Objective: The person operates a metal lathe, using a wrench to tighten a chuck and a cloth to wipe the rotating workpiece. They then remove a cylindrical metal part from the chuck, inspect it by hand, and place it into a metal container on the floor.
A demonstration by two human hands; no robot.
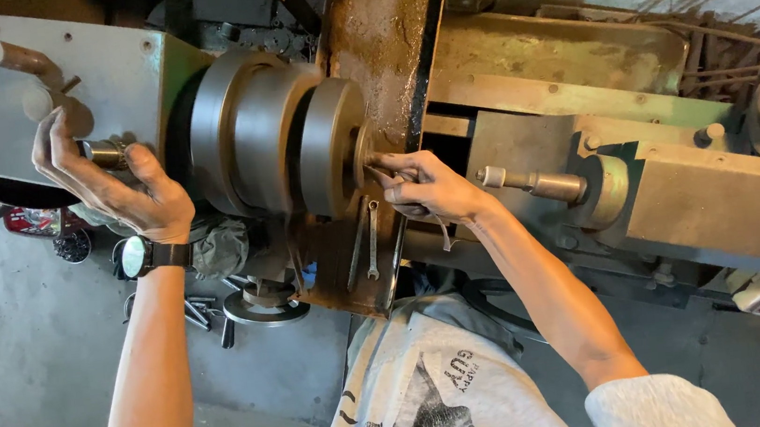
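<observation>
I look down on an old metal lathe. My left hand point(108, 181), with a wristwatch point(135, 257) on its wrist, wraps around a short metal lever point(103, 153) on the grey headstock box point(98, 78). My right hand point(424, 185) is shut on a thin metal rod or tool point(381, 161), its tip held against the face of the round grey chuck point(330, 143). The tailstock spindle point(532, 183) points at the chuck from the right, just behind my right hand.
A rusty lathe bed point(376, 44) runs away from me. Two wrenches point(366, 243) lie on the rusty tray below the chuck. A handwheel point(263, 306) and loose tools sit low on the left. A grey tailstock block point(718, 201) fills the right.
</observation>
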